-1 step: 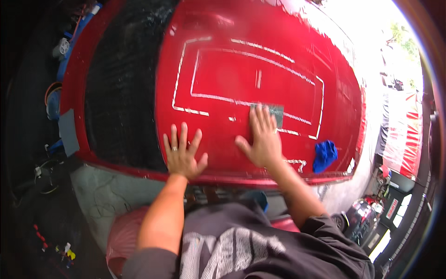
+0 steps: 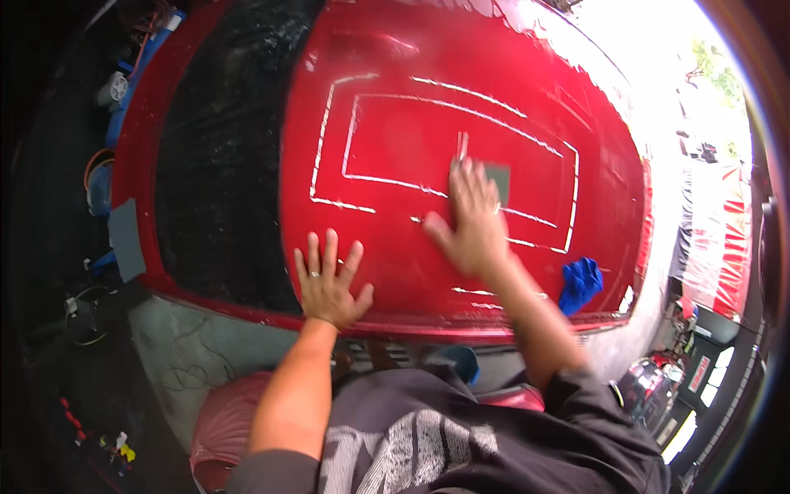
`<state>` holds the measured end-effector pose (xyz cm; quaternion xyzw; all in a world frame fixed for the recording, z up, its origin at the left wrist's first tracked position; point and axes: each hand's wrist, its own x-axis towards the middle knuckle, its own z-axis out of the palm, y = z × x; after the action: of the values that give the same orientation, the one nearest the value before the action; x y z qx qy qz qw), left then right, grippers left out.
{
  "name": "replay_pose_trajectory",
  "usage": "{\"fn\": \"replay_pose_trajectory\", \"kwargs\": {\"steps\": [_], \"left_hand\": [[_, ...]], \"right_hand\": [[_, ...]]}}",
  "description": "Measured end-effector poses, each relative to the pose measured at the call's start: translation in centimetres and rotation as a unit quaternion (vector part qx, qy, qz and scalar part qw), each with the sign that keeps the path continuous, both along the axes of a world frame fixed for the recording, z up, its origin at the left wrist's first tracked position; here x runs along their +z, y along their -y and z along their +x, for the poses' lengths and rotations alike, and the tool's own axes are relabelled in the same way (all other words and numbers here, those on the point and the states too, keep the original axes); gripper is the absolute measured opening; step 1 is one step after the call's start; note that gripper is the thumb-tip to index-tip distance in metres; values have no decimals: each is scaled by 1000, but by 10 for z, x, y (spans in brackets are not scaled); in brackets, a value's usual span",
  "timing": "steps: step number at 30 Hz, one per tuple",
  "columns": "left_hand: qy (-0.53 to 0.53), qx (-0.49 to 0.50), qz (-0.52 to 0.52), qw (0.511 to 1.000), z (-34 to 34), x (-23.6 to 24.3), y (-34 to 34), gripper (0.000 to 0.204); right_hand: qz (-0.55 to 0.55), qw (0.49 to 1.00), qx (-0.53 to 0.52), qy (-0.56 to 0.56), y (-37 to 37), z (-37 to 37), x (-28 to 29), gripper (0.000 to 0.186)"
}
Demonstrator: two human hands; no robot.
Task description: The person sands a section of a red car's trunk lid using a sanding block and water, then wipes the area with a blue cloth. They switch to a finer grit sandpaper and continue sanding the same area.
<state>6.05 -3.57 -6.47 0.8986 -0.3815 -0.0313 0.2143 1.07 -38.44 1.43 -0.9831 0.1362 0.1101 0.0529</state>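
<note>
My left hand (image 2: 329, 292) lies with fingers spread on the red car panel (image 2: 387, 247), near the edge of the dark glass (image 2: 218, 148). My right hand (image 2: 469, 214) is stretched flat, slightly blurred, over a grey-green square sheet (image 2: 499, 183), which shows past its fingertips and right side. The panel bears white broken lines forming nested rectangles, and the sheet sits across the inner one. A crumpled blue cloth (image 2: 580, 284) rests near the panel's lower right edge, beside my right forearm.
A grey rectangular piece (image 2: 127, 239) is at the car's left edge, with tubs (image 2: 99, 185) and other items beyond. Below the car are a pinkish covered object (image 2: 226, 420) and a blue bucket (image 2: 461, 362). A motorcycle (image 2: 646, 387) and red-and-white fabric (image 2: 708, 230) appear at right.
My right hand and the square sheet have moved up the panel, away from me. My left hand keeps its place on the panel, while the whole view has shifted slightly.
</note>
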Motion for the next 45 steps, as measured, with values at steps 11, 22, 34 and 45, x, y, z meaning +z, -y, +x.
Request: {"fn": "replay_pose_trajectory", "kwargs": {"steps": [11,22,34,45], "left_hand": [[23,-3,-3,1000,14,-15,7,93],[22,-15,5,1000,14,-8,9,101],[51,-6,-9,999,10,-17,7,96],[91,2,31,995,2,-8,13,97]], "right_hand": [[-57,982,-13,179,142,192,-45,108],[-13,999,-36,13,-21,-50,20,112],[-183,959,-69,205,151,216,-28,87],[45,998,8,34,-84,-187,6,89]]}}
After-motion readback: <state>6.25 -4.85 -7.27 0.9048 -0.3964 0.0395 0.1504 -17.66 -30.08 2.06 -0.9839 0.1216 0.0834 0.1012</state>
